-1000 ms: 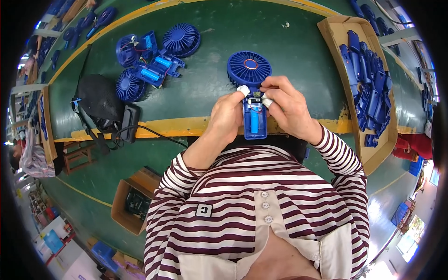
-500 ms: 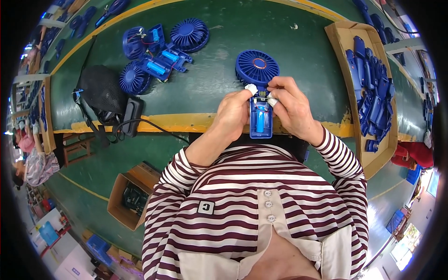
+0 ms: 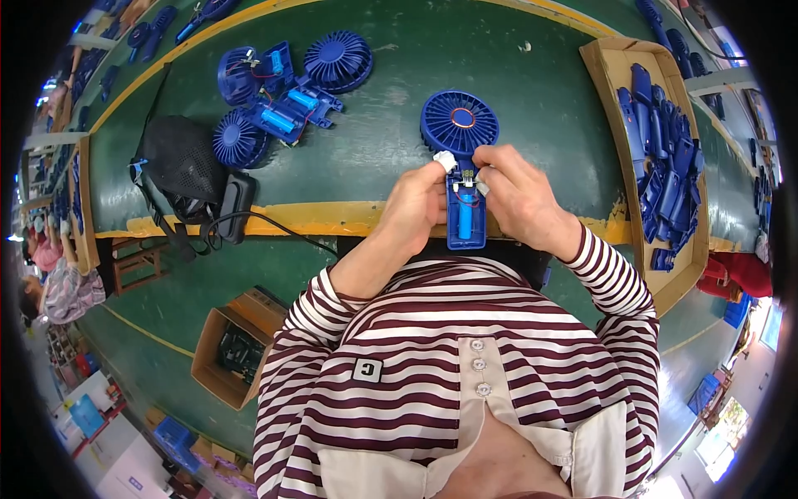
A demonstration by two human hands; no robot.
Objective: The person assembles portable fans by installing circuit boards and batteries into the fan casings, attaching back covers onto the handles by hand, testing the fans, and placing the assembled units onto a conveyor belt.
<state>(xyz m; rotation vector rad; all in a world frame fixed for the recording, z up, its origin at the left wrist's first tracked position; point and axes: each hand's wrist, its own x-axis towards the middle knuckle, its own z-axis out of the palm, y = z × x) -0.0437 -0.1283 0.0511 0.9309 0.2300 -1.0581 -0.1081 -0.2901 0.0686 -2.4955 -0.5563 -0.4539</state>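
Observation:
A blue handheld fan (image 3: 460, 125) lies at the near edge of the bench, its round grille pointing away from me. Its handle is uncovered, showing a light-blue battery cell (image 3: 465, 218), thin wires and a small circuit board (image 3: 468, 175). My left hand (image 3: 416, 204) grips the handle's left side, with a white-wrapped thumb at the neck. On the other side, my right hand (image 3: 524, 198) has its fingers bent together at the board's right edge; a white wrap shows on one digit. Whether those fingers pinch a small part is hidden.
Several opened blue fans (image 3: 278, 108) lie at the back left. A black mesh bag (image 3: 184, 158) and a black device (image 3: 238, 200) with a cable sit at the left. On the right, a cardboard tray (image 3: 611, 91) holds blue handle covers (image 3: 665, 179). An open box (image 3: 204, 353) stands below the bench.
My right hand has shifted slightly down and right along the handle, its fingers curling closer together. My left hand still holds the fan, which has barely moved.

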